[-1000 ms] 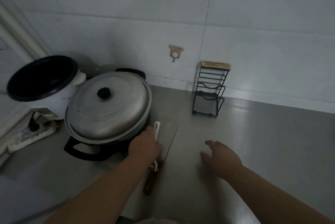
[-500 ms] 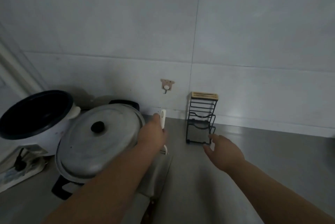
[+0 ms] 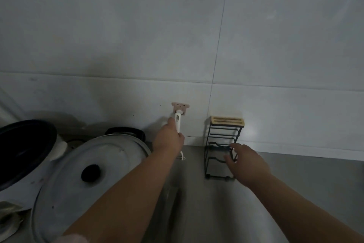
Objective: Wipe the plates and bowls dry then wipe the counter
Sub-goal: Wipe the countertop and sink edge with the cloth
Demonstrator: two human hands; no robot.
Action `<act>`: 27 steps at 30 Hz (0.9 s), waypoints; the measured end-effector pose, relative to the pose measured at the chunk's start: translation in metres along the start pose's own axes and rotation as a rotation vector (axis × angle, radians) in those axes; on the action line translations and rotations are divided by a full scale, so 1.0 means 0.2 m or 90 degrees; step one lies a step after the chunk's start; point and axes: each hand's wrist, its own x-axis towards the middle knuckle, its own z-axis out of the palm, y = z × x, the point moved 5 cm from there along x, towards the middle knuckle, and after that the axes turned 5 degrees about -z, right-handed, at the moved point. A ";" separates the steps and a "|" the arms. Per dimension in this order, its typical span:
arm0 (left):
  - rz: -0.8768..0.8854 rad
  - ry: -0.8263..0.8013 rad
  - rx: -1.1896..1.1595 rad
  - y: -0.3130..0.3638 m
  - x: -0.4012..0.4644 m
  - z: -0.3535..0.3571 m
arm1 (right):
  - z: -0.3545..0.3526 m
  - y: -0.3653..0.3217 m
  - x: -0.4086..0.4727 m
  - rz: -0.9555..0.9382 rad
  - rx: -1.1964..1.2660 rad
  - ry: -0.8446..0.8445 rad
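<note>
My left hand (image 3: 169, 140) grips a white-handled tool (image 3: 178, 122) and holds its top end against the pink wall hook (image 3: 180, 107). The tool's lower end shows as a small white loop below my fist. My right hand (image 3: 246, 161) hovers with fingers relaxed in front of the black wire knife rack (image 3: 222, 144), which has a wooden slotted top, and it holds nothing. The grey steel counter (image 3: 295, 183) runs under both arms. No plates, bowls or cloth are in sight.
A big pan with a metal lid (image 3: 92, 171) and black knob sits at the left. Behind it stands a white rice cooker (image 3: 23, 148) with a dark inner pot. The tiled wall (image 3: 177, 36) closes off the back.
My left hand lifted the white-handled tool from the counter by the pan up to the wall hook. My right hand moved forward to the wire rack. The view tilted upward.
</note>
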 end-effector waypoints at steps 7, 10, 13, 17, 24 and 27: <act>-0.018 -0.022 0.007 -0.06 0.10 0.17 | 0.03 0.06 0.06 -0.005 -0.001 0.056; -0.022 -0.020 0.012 -0.08 0.11 0.22 | 0.05 0.09 0.06 -0.015 -0.004 0.085; -0.025 -0.020 0.017 -0.08 0.13 0.23 | 0.06 0.10 0.03 -0.027 -0.005 0.130; -0.038 -0.025 0.017 -0.09 0.15 0.24 | 0.07 0.13 -0.02 -0.026 -0.009 0.143; -0.025 -0.021 0.042 -0.11 0.07 0.17 | 0.12 0.15 -0.15 -0.049 -0.020 0.112; 0.008 -0.031 0.081 -0.11 -0.04 0.11 | 0.14 0.13 -0.21 -0.065 -0.012 0.101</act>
